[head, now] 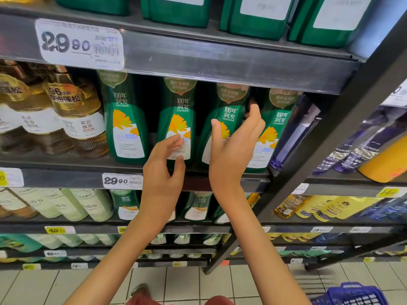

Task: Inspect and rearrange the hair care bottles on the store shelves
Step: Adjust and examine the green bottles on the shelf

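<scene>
Several green hair care bottles with yellow flower labels stand in a row on the dark middle shelf [66, 179]. My left hand [163, 170] is raised in front of the second green bottle [178, 111], fingers relaxed, with the fingertips at its white label. My right hand [233, 148] is spread open in front of the third green bottle [226, 106], thumb on its left, fingers reaching between it and the fourth green bottle [277, 128]. Neither hand grips a bottle. The first green bottle [125, 119] stands apart at the left.
Gold-capped brown bottles [72, 111] fill the shelf's left end. Big green containers [253, 20] sit on the shelf above. A black upright post [343, 119] divides the bays; purple bottles [352, 150] and an orange one lie right. A blue basket [354, 293] stands on the tiled floor.
</scene>
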A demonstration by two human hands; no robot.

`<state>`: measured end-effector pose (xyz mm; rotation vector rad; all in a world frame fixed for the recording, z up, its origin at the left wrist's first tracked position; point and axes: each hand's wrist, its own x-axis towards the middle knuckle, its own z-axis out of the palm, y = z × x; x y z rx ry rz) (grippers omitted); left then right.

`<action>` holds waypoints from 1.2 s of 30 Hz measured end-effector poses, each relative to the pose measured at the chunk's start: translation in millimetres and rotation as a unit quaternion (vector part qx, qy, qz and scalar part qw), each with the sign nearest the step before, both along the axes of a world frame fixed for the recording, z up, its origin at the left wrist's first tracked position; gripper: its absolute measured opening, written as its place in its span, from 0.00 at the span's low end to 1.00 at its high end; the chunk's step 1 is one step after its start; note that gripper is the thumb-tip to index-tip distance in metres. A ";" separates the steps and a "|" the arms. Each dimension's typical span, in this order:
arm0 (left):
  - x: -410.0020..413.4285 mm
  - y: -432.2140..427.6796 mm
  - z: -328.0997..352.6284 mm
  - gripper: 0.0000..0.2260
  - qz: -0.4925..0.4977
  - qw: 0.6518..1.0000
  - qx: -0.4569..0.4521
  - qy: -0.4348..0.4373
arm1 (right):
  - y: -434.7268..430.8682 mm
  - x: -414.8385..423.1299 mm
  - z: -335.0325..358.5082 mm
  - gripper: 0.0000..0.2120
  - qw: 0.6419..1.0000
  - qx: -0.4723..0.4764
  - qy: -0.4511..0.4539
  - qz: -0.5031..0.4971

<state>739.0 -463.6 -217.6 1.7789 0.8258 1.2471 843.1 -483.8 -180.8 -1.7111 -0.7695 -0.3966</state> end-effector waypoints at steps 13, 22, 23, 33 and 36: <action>-0.2 -5.7 -8.0 0.16 -0.003 1.000 -0.028 0.011 | -20.0 -2.6 -31.8 0.32 0.994 -0.019 0.066 0.089; -1.1 -19.3 -12.6 0.15 0.017 1.000 -0.004 0.009 | -23.9 -5.0 -40.5 0.26 0.993 -0.008 0.065 0.095; -1.8 -22.4 -13.3 0.16 0.018 1.000 -0.003 0.008 | -25.8 -4.9 -38.8 0.25 0.991 -0.012 0.074 0.107; -4.5 -48.2 -15.8 0.17 0.004 0.996 -0.054 0.071 | -69.3 -1.1 -21.3 0.20 0.953 -0.007 0.205 0.221; -1.2 -65.3 -14.3 0.16 -0.074 0.988 -0.133 0.035 | -95.6 6.0 -25.1 0.15 0.928 -0.032 0.236 0.286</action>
